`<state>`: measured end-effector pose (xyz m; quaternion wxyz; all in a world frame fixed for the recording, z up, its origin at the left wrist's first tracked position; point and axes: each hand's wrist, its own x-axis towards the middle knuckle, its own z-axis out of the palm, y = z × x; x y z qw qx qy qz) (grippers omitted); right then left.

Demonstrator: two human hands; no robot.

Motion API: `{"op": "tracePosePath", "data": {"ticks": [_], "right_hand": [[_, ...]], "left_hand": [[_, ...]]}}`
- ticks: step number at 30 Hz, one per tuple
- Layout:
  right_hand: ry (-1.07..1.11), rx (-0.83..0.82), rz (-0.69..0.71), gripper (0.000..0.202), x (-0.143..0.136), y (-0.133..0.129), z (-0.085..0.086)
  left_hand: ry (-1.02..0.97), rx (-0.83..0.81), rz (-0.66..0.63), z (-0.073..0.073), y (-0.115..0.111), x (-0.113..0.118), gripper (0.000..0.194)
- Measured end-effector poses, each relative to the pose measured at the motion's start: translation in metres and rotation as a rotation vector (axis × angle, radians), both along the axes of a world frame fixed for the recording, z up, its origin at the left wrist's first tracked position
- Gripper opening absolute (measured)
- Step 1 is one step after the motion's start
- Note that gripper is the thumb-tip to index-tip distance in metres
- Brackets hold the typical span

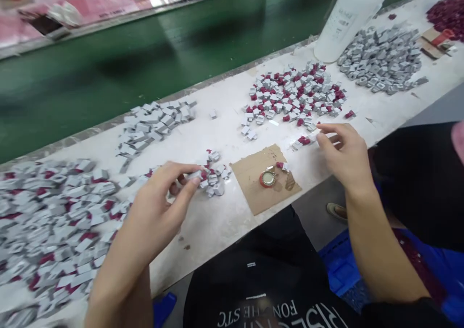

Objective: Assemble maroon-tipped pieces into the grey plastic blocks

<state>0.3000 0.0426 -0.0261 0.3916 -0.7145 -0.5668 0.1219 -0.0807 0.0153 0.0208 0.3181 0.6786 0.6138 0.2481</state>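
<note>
My left hand (163, 202) pinches a small grey piece (194, 175) between thumb and forefinger, right beside a small cluster of grey and dark red pieces (214, 185). Over the right part of the white table, my right hand (344, 154) has its thumb and forefinger apart, with nothing visible between them. It is close to a few loose pieces (302, 141) at the edge of a mixed grey and red pile (297, 93). Between the hands lies a square of cardboard (253, 192) bearing a bottle cap (268, 178) and one grey and red piece (282, 166).
A large mixed pile (61, 221) covers the table's left end. Grey pieces (155, 122) lie behind my left hand. A white bottle (339, 28) stands near another grey pile (384, 57) at the back right. A green strip (145, 62) runs behind the table. Someone in dark clothing is at right.
</note>
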Motion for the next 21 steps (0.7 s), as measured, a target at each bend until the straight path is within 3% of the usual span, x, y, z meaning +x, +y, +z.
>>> {"op": "tracePosePath", "data": {"ticks": [4,9,12,15,17,21], "right_hand": [[-0.064,-0.085,0.102,0.023,0.013,0.009,-0.014],[-0.010,-0.168,0.154,0.022,0.013,-0.008,-0.009],[0.037,-0.160,0.221,0.019,0.017,-0.018,-0.010],[0.037,-0.093,0.212,0.018,0.022,-0.025,-0.014],[0.024,-0.088,0.184,0.019,0.025,-0.030,-0.016],[0.045,-0.116,0.190,0.020,0.027,-0.040,-0.013]], "left_hand": [[0.131,-0.050,-0.071,-0.005,0.002,-0.011,0.034],[0.243,-0.058,0.065,0.004,0.023,0.001,0.040],[0.352,0.024,0.036,0.004,0.061,0.011,0.037],[0.487,0.185,-0.126,-0.010,0.111,0.025,0.055],[0.518,0.195,-0.207,-0.021,0.141,0.034,0.065],[0.497,0.122,-0.254,-0.031,0.173,0.042,0.042]]}}
